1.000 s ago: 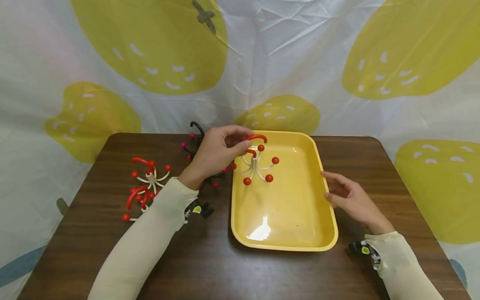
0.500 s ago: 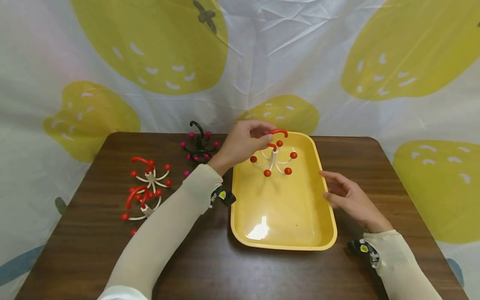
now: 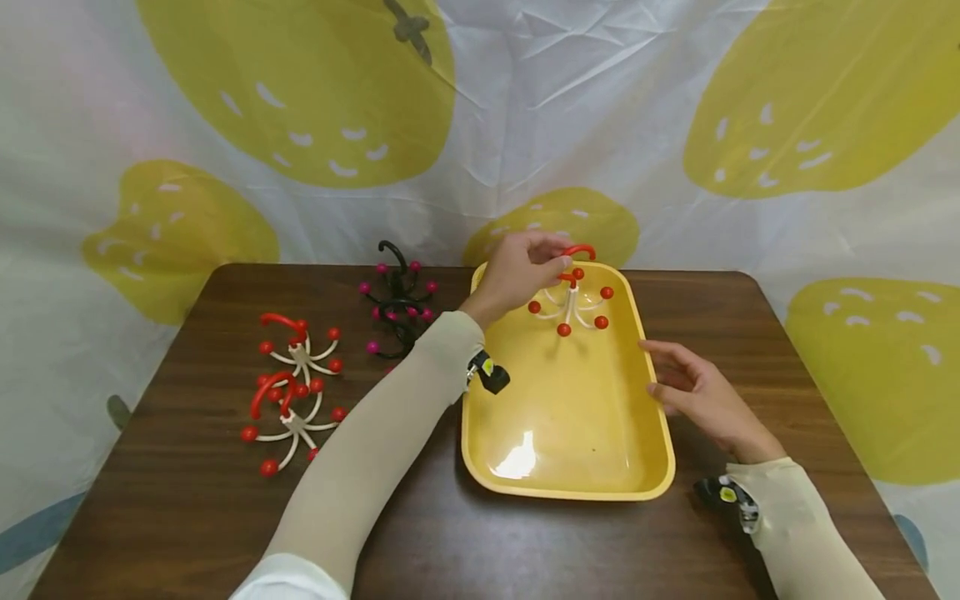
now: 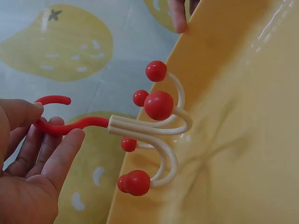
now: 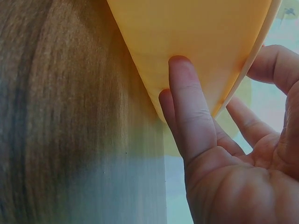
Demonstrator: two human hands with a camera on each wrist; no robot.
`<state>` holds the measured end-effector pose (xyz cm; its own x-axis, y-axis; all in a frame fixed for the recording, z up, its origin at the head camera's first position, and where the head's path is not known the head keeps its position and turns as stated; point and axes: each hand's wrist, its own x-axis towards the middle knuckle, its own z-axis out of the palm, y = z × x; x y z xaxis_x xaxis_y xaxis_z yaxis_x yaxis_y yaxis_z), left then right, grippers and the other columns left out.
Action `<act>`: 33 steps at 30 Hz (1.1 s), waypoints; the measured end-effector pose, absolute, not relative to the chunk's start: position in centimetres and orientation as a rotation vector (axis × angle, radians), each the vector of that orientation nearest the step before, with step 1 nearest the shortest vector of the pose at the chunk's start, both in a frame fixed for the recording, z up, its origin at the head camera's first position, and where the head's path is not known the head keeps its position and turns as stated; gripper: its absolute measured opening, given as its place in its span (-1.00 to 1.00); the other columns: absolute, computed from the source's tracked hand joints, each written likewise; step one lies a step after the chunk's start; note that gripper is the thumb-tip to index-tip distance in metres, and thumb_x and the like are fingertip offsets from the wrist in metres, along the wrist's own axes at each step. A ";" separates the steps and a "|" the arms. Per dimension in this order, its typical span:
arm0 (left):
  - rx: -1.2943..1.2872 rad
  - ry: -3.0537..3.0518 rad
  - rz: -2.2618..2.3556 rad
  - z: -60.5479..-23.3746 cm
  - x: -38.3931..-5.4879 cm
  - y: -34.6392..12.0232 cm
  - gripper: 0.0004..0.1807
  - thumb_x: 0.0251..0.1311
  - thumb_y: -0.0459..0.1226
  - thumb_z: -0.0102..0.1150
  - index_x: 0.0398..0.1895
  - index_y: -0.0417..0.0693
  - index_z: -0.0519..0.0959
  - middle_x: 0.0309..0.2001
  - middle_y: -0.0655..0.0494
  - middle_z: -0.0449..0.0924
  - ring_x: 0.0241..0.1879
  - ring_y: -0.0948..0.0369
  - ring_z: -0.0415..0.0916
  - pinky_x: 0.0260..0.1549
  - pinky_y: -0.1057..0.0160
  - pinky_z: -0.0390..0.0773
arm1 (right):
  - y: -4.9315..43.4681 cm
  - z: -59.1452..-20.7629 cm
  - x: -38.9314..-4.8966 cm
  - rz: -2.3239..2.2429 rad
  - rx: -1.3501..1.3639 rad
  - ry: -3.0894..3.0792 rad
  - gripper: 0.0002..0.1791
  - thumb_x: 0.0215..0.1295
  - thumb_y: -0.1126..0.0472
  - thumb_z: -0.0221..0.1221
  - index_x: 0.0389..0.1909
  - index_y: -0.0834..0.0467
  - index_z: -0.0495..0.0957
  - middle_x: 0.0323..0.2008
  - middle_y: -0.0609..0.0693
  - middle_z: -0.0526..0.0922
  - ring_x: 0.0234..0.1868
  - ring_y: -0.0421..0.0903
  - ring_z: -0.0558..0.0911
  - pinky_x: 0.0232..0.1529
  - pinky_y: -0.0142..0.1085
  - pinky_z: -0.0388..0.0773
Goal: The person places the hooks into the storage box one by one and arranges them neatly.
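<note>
My left hand [image 3: 519, 273] pinches the red hook of a multi-armed hook hanger [image 4: 135, 125] with white curved arms and red ball tips. In the head view it hangs upright over the far part of the yellow tray [image 3: 570, 417], its shadow falling on the tray floor. Fingertips of my right hand [image 3: 705, 396] touch the tray's right side. The right wrist view shows these fingers [image 5: 191, 109] fairly straight against the outer wall, with the thumb [image 5: 268, 65] at the rim.
Two similar red-and-white hangers, one farther back [image 3: 302, 357] and one nearer [image 3: 296, 422], stand on the brown table [image 3: 187, 492] at left. Black hangers with pink balls [image 3: 397, 287] stand behind my left forearm, partly covered. A fruit-print curtain [image 3: 585, 100] hangs behind.
My left hand has carried the red-and-white hanger rightward and farther back, from the tray's left rim to above its far right part. The right hand stays at the tray's side.
</note>
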<state>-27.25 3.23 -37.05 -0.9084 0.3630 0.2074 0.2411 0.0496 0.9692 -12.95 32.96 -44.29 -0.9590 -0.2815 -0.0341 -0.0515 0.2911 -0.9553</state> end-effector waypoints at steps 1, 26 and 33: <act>0.629 2.201 2.008 -37.3 -27.4 3.5 -0.74 0.38 -0.36 0.37 0.09 -0.20 0.74 -0.01 -0.08 0.78 -0.01 -0.01 0.77 -0.15 0.27 0.79 | 33.0 -44.3 -13.0 -1.738 -0.310 2.356 -0.33 0.50 0.37 0.23 0.56 0.26 0.26 0.26 -0.01 0.55 0.07 -0.26 0.73 -0.16 -0.20 0.81; 0.524 2.200 1.941 -39.9 -28.2 6.0 -0.74 0.42 -0.33 0.34 0.12 -0.12 0.72 0.01 -0.02 0.78 -0.02 0.11 0.76 -0.13 0.36 0.76 | 33.1 -44.6 -13.1 -1.773 -0.334 2.306 -0.34 0.52 0.39 0.19 0.56 0.28 0.24 0.26 -0.03 0.56 0.08 -0.21 0.74 -0.17 -0.15 0.81; 0.491 2.202 1.962 -40.3 -28.2 6.0 -0.77 0.39 -0.33 0.37 0.07 -0.08 0.75 -0.05 0.04 0.80 -0.10 0.23 0.76 -0.14 0.36 0.76 | 33.0 -44.6 -13.2 -1.776 -0.331 2.297 -0.34 0.52 0.39 0.19 0.57 0.27 0.24 0.26 0.00 0.56 0.10 -0.21 0.73 -0.16 -0.15 0.81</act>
